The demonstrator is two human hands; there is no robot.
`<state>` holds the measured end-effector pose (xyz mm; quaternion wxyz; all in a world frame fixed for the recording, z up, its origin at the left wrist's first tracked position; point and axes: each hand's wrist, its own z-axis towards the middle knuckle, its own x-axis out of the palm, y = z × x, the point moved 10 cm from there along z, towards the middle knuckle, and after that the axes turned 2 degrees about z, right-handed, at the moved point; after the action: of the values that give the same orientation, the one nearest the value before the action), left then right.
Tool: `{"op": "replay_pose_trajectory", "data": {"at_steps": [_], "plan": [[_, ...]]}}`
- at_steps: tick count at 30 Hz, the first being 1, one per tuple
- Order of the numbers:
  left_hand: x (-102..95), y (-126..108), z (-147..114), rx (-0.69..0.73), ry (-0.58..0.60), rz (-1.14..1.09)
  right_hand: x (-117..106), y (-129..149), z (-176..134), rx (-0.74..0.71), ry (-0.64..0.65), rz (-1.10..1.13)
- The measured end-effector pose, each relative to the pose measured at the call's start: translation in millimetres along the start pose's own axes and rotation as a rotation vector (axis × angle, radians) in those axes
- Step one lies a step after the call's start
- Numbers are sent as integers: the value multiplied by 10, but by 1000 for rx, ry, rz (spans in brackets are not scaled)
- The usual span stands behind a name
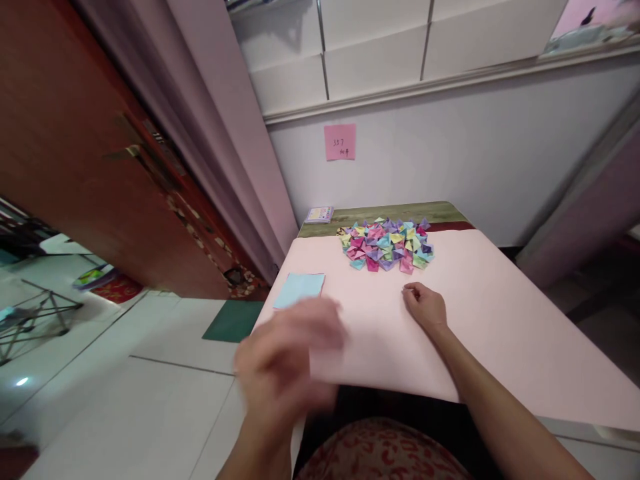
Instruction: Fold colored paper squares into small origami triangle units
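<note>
My left hand (290, 353) is smeared by motion over the near left edge of the table, just below a stack of light blue paper squares (300, 289). Its fingers are too blurred to read, and I cannot tell whether it holds anything. On the pink tabletop rests my right hand (425, 307), its fingers curled in and closed, with no object showing in them. Beyond it lies a heap of small folded paper pieces (385, 245) in pink, purple, yellow, blue and green.
The pink-covered table (370, 333) has a green strip at its back, with a small patterned pad (319, 214) on the left corner. A pink note (340, 142) is stuck to the wall. To the left stand a curtain (235, 120) and a brown door (95, 133).
</note>
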<state>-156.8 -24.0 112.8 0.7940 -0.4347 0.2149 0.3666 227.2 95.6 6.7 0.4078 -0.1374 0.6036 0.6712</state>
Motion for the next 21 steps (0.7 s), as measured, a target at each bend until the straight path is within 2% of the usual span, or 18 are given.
{"op": "replay_pose_trajectory", "data": {"at_steps": [2,3,5,8,11,16,21], "plan": [[30,-185,628,-4,-54,40,11,5,-8,-5,11,-40],[69,-175,827,-32,-69,93,13,4,-13,-3,14,-51],[241,24,996,-138,-34,239,17,4,-22,0,20,-51],[637,463,852,-289,123,379,18,12,-31,-8,28,-33],[889,732,646,-353,165,351,6,16,-33,-16,22,-23],[883,916,606,-387,44,225,7,-5,-27,8,35,-9],[787,898,630,-326,-6,194,0,-11,-30,34,44,30]]}}
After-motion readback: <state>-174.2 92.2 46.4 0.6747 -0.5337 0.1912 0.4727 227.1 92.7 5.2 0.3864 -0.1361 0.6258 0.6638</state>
